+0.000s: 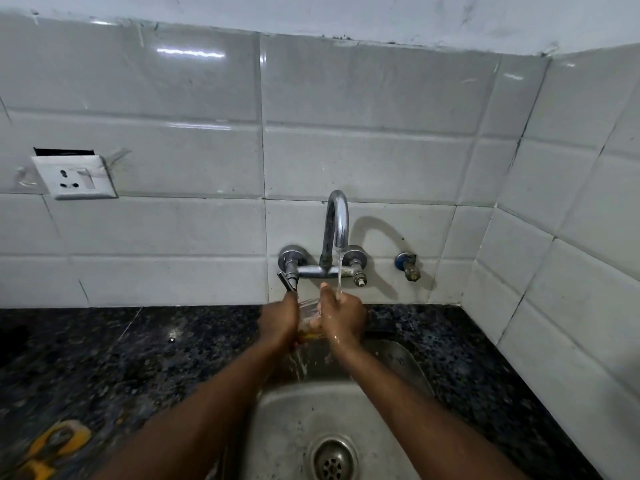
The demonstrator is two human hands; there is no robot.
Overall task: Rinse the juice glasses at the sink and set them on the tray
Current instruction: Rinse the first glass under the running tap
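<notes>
A clear juice glass (308, 315) with a trace of orange liquid at its bottom is held between both hands over the back of the steel sink (287, 420). My left hand (278, 322) grips its left side. My right hand (343, 318) wraps its right side, wet, directly under the running water from the chrome tap (336, 230). The stream falls onto my right hand's fingers. Most of the glass is hidden by the hands. No tray is in view.
Dark speckled granite counter (104, 358) runs on both sides of the sink. A yellow patterned object (52, 445) lies at the lower left edge. A wall socket (74, 176) sits on the white tiles at left, and a small valve (408, 266) right of the tap.
</notes>
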